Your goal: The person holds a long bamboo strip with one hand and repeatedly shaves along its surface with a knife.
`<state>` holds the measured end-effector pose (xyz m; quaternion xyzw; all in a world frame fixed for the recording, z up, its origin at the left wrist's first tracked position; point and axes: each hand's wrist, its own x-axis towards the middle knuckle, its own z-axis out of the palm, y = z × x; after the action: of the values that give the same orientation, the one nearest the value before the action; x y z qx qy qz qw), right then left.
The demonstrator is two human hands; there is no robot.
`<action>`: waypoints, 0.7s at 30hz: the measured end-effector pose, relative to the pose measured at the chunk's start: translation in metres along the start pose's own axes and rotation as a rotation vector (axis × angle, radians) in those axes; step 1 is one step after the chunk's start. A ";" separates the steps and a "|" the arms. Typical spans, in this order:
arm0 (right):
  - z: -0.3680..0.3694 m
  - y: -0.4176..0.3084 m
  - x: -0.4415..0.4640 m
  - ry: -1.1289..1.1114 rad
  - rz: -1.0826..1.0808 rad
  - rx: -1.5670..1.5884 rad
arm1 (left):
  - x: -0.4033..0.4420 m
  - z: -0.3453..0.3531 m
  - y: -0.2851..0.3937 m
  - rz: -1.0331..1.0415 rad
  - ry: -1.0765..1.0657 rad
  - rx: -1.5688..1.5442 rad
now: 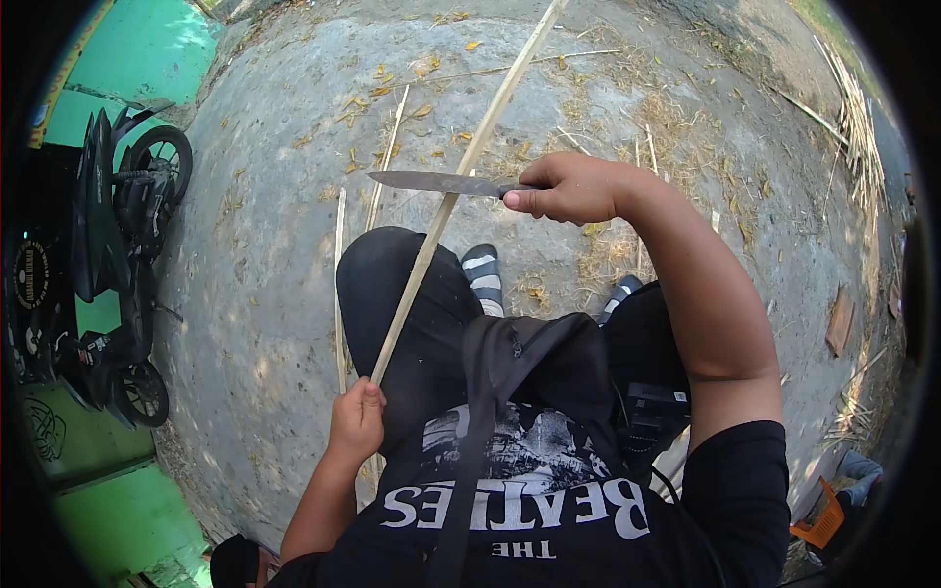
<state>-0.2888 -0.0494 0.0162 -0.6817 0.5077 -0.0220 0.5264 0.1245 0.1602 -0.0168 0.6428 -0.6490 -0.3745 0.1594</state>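
A long pale strip, which looks like split bamboo point(412, 284), runs slantwise from my lap up past the top of the view. My left hand point(356, 421) is closed around its near end, thumb on top. In my right hand point(573, 188) is a knife point(436, 183), gripped by its dark handle. The blade points left and lies across the strip, a little beyond my knee. Whether the edge bites into the strip I cannot tell. Below the strip is my dark-trousered knee point(392, 260).
Several thin strips point(390, 147) and dry yellow leaves point(421, 112) lie on the grey concrete ground point(255, 216). A bundle of strips point(858, 127) is at the far right. A black motorcycle point(127, 245) stands at left by a green wall. An orange crate point(818, 524) sits lower right.
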 end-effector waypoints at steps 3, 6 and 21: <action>0.016 0.009 0.011 0.020 -0.279 -0.126 | 0.001 0.003 -0.003 0.029 0.031 0.048; 0.007 0.018 0.017 0.069 -0.137 0.012 | 0.000 0.004 -0.003 0.027 0.042 0.082; -0.006 0.028 0.026 0.144 0.020 0.211 | 0.002 0.000 0.007 0.028 0.029 0.206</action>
<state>-0.2987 -0.0702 -0.0149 -0.6141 0.5457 -0.1190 0.5576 0.1195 0.1578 -0.0123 0.6519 -0.6905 -0.2944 0.1070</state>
